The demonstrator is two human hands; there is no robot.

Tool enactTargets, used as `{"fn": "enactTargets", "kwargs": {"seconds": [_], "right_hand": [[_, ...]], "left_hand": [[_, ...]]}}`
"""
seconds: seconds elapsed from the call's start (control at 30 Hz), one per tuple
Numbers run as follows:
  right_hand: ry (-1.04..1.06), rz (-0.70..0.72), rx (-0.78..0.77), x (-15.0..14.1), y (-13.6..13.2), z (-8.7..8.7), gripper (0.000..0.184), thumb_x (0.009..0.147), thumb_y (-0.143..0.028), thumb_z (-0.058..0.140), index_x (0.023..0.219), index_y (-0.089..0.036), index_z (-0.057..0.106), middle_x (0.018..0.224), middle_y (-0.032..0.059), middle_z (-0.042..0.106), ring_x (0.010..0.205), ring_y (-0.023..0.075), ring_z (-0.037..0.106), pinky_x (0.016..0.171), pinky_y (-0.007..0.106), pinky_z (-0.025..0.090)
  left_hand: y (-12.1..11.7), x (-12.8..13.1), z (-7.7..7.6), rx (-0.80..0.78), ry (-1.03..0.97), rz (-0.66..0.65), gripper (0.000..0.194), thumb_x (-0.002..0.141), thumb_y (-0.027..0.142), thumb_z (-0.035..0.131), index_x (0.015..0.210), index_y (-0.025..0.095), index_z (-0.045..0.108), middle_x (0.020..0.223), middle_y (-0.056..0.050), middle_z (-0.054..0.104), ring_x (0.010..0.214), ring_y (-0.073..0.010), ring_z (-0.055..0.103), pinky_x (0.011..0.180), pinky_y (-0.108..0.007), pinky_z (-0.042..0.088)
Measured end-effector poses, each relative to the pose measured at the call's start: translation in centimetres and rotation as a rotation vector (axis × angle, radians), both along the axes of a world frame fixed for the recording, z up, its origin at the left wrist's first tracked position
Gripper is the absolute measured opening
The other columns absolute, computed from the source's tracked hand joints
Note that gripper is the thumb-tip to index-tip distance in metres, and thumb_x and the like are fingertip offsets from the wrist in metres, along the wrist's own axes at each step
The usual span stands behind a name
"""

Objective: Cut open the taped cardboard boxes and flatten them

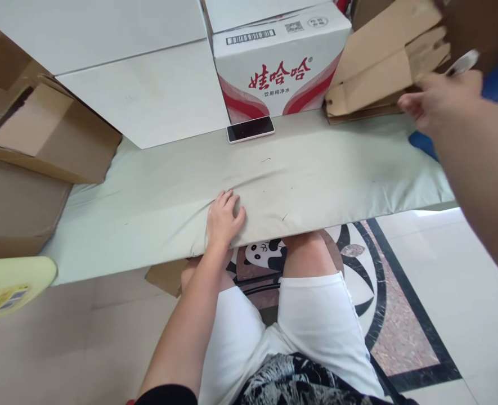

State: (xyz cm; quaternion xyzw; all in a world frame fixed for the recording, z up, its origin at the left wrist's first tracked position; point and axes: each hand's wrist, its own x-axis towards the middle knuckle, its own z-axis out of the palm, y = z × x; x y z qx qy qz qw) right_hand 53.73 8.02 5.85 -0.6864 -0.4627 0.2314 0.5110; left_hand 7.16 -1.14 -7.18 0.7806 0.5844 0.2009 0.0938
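My left hand (pixel 224 219) rests on the pale green cloth of the table (pixel 168 197), close to its front edge. Its fingers lie stretched out over the cloth, with nothing in them. Far to the right, my right hand (pixel 447 101) is raised beside a stack of folded brown cardboard (pixel 375 67). Its fingers are curled together and blurred. A small whitish, rounded thing (pixel 463 62) with a dark part sticks out above the hand; it seems to be in the grip, but its kind is unclear. Whether the fingers touch the cardboard I cannot tell.
A black-screened phone (pixel 251 130) lies before a white and red water carton (pixel 282 73). A large white box (pixel 147 90) stands left of it. Brown cardboard boxes (pixel 75 140) fill the left end. A pale yellow container (pixel 16 281) juts in at lower left. Something blue (pixel 426 145) lies under my right arm.
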Motion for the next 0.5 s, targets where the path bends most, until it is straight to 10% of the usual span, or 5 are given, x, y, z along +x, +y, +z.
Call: {"fn": "enactTargets", "kwargs": {"seconds": [0.1,0.27,0.5], "right_hand": [[0.002,-0.109,-0.117,-5.6,-3.7,-2.9,0.017,0.091,-0.038,0.059,0.085,-0.027,0.047,0.072,-0.0004,0.057,0.047,0.0103,0.051,0.042,0.025,0.041],[-0.102,0.16,-0.203,-15.2,-10.7,-8.4,0.04,0.091,-0.048,0.058,0.123,-0.024,0.056,0.076,0.0021,0.071,0.051,0.0172,0.057,0.055,0.034,0.049],[-0.239,0.307,-0.108,-27.0,-10.3,-11.7,0.034,0.094,-0.047,0.047,0.116,-0.022,0.054,0.086,0.0074,0.07,0.076,0.0264,0.065,0.075,0.042,0.051]], "left_hand": [[0.0,0.1,0.1,-0.028,-0.004,0.0,0.041,0.093,0.031,0.057,0.128,0.016,0.073,0.149,-0.014,0.064,0.147,-0.0354,0.053,0.122,-0.055,0.045],[0.0,0.2,0.3,-0.052,-0.027,0.008,0.04,0.094,0.029,0.058,0.129,0.015,0.072,0.15,-0.014,0.063,0.148,-0.0361,0.051,0.124,-0.056,0.042],[-0.5,0.5,0.8,-0.073,-0.037,0.015,0.034,0.093,0.025,0.062,0.124,0.017,0.073,0.147,-0.013,0.066,0.147,-0.0333,0.053,0.125,-0.051,0.041]]}}
